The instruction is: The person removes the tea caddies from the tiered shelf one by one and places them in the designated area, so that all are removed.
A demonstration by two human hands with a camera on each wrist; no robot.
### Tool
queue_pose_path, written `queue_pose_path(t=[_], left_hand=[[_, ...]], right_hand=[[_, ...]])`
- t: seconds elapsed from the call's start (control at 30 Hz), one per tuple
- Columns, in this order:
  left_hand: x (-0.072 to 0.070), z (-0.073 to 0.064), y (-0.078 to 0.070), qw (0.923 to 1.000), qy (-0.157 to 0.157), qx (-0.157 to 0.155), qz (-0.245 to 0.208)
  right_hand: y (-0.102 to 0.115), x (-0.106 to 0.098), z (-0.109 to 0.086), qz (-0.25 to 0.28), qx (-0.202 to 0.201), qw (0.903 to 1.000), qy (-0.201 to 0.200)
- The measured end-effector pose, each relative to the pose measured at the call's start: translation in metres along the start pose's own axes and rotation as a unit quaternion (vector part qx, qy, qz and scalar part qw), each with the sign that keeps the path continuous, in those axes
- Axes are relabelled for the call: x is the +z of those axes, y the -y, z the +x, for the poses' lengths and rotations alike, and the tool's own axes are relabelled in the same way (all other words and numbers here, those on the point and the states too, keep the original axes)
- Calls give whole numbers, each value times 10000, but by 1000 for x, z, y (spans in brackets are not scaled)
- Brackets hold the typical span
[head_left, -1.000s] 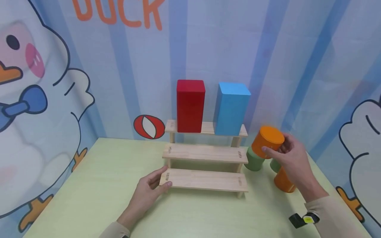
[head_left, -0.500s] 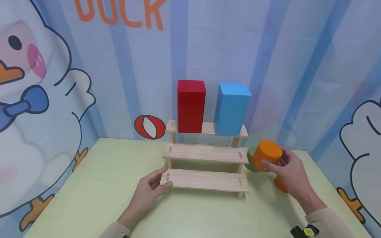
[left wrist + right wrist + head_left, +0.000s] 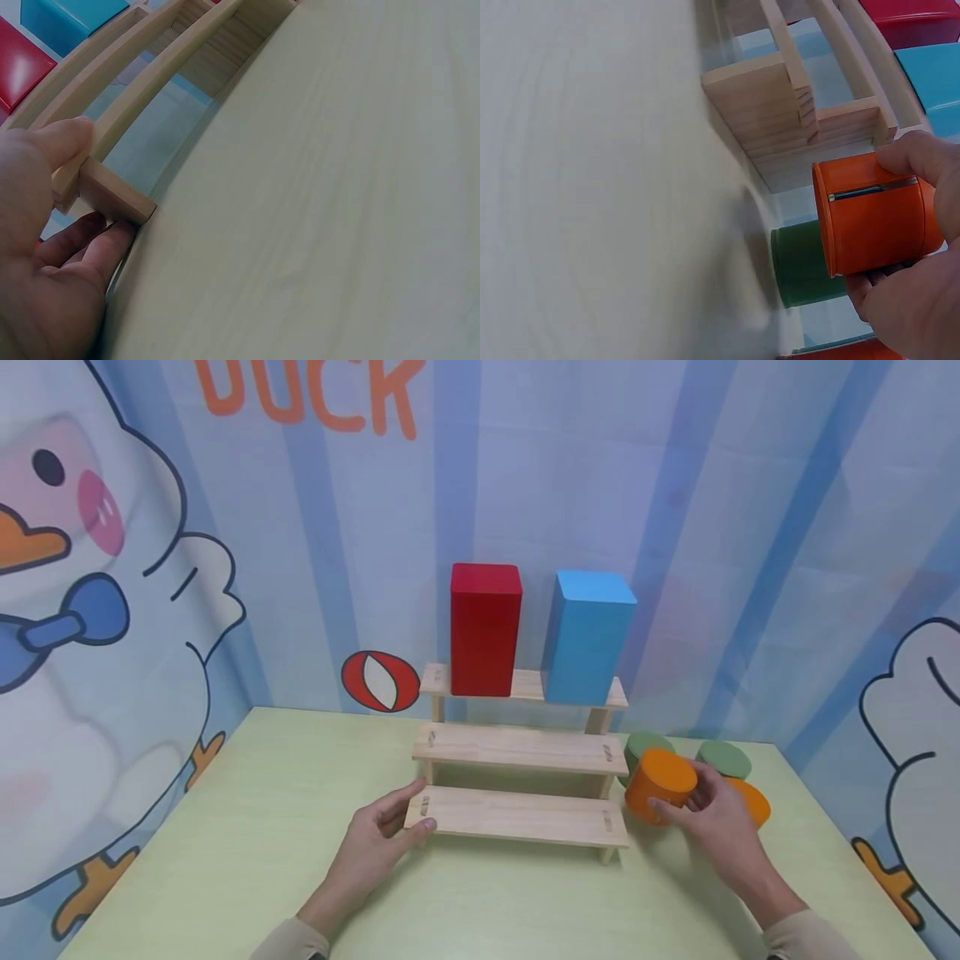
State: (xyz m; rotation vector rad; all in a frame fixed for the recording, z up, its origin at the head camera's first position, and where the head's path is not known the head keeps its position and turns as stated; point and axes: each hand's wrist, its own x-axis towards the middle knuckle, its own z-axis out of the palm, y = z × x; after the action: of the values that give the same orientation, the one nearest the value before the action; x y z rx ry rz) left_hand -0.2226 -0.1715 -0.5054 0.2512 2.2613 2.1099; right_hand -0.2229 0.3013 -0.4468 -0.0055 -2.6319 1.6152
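My right hand (image 3: 723, 831) holds an orange cylindrical tin (image 3: 662, 787), lid up and slightly tilted, off the right end of a three-tier wooden shelf rack (image 3: 517, 814). In the right wrist view the thumb lies along one side of the tin (image 3: 877, 217) and the fingers curl under the other. My left hand (image 3: 375, 839) grips the rack's bottom tier at its left end. Seen from the left wrist, that thumb rests on the board and the fingers (image 3: 109, 251) tuck against the wooden leg (image 3: 116, 191). A red box (image 3: 484, 631) and a blue box (image 3: 588, 639) stand on the top tier.
Two green tins, one (image 3: 643, 745) behind the held tin and another (image 3: 723, 760) farther right, stand on the pale table (image 3: 480, 910). A second orange tin (image 3: 753, 802) is partly hidden by the right hand. A duck-print curtain (image 3: 540, 485) hangs close behind the rack.
My right hand has lowered the orange tin and brought it nearer the rack's right side. The second orange tin and right-hand green tin show more now. The left hand keeps its grip.
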Motion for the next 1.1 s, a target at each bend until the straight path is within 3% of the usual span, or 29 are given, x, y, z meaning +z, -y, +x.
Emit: queue_pose_path(t=[0.6,1.1], left_hand=[[1,1,0,9998,-35,-39,172],[-1,1,0,9996,-74,-34,255]], right_hand=[[-21,12,0,-118,331,9993,134],[-28,15,3,-224,264,9993,162]])
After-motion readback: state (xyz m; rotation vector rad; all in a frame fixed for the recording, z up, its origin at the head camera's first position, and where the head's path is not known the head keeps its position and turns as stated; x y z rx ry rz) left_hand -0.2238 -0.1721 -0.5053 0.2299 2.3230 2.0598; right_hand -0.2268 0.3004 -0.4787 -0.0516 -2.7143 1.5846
